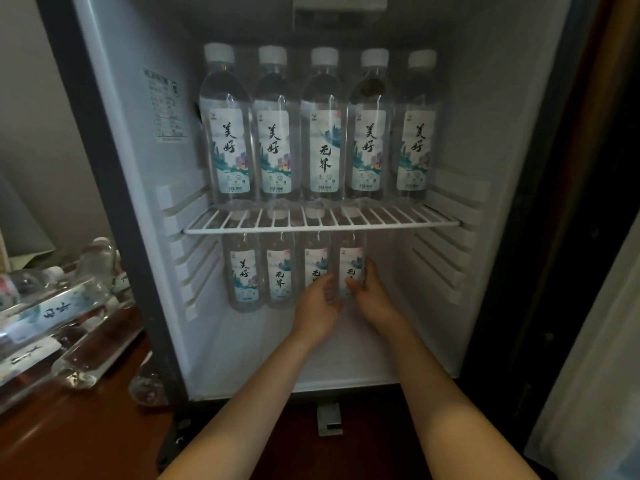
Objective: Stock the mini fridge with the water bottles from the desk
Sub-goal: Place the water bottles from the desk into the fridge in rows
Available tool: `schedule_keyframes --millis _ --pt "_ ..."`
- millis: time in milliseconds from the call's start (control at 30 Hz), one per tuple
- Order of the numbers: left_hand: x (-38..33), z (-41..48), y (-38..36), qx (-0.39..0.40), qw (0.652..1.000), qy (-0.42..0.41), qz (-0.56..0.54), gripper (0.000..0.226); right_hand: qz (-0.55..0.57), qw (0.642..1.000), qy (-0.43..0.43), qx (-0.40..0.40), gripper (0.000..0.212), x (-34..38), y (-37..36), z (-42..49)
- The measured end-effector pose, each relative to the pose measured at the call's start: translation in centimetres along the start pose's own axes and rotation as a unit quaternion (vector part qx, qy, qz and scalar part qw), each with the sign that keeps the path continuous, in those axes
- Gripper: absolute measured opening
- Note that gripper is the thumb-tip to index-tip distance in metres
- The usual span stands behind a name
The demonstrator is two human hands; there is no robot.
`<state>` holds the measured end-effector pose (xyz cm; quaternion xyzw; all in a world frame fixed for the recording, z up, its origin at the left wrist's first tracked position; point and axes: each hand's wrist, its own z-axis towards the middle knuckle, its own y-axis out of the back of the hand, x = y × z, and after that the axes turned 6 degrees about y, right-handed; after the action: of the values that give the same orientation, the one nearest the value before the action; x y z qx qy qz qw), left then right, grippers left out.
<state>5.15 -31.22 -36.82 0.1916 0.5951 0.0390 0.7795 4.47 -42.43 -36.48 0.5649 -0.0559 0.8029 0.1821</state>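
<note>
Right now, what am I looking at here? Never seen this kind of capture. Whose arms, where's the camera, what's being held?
There is no machine here. It is one picture from a wide-angle camera worn on a person's head, looking forward and down, so the two bare arms coming in from the bottom edge are the wearer's own.

In front is an open mini fridge. Five water bottles stand in a row on its white wire shelf. Below the shelf stand four more. The left hand and the right hand both hold the rightmost bottle of that lower row, one hand on each side, as if setting it in place.

At the left edge, more bottles lie on their sides in a pile on the brown desk, not yet put in the fridge.
</note>
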Motion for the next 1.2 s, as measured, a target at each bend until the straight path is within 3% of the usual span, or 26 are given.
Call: schedule_keyframes --millis 167,300,400,600,700,867,1033,1100,1200 --pt "-0.1 -1.0 0.3 0.012 1.0 0.004 -0.009 0.051 -0.022 1.0 -0.007 -0.012 0.054 0.3 0.0 -0.9" --pt "-0.1 -2.4 1.3 -0.003 1.0 0.01 0.006 0.052 -0.199 0.972 -0.034 -0.122 0.062 0.5 -1.0 -3.0" --pt "-0.2 -4.2 2.5 -0.02 1.0 0.009 0.005 0.046 -0.197 0.968 -0.046 -0.146 0.045 1.9 -2.3 -5.1" --pt "-0.3 -9.0 5.6 -0.085 0.995 -0.045 0.012 0.028 -0.153 0.987 -0.036 -0.009 0.012 5.1 -5.2 -8.4" --pt "-0.1 -11.6 8.2 -0.143 0.986 -0.083 0.019 0.03 -0.09 0.991 -0.07 0.073 0.013 6.1 -6.9 -10.1" --pt "1.8 -14.9 14.1 -0.292 0.952 -0.091 0.009 0.027 -0.068 0.965 -0.118 0.222 0.011 8.0 -10.2 -12.7" --pt "4.6 -15.2 19.5 -0.351 0.933 0.026 0.075 0.016 -0.082 0.939 -0.117 0.313 0.014 9.5 -13.7 -14.5" --pt "5.7 -14.4 20.7 -0.334 0.929 0.103 0.118 0.017 -0.079 0.934 -0.113 0.33 0.015 9.6 -15.0 -15.0" --pt "7.0 -13.0 21.4 -0.248 0.938 0.181 0.162 0.031 -0.082 0.925 -0.108 0.354 0.014 9.5 -16.6 -15.4"
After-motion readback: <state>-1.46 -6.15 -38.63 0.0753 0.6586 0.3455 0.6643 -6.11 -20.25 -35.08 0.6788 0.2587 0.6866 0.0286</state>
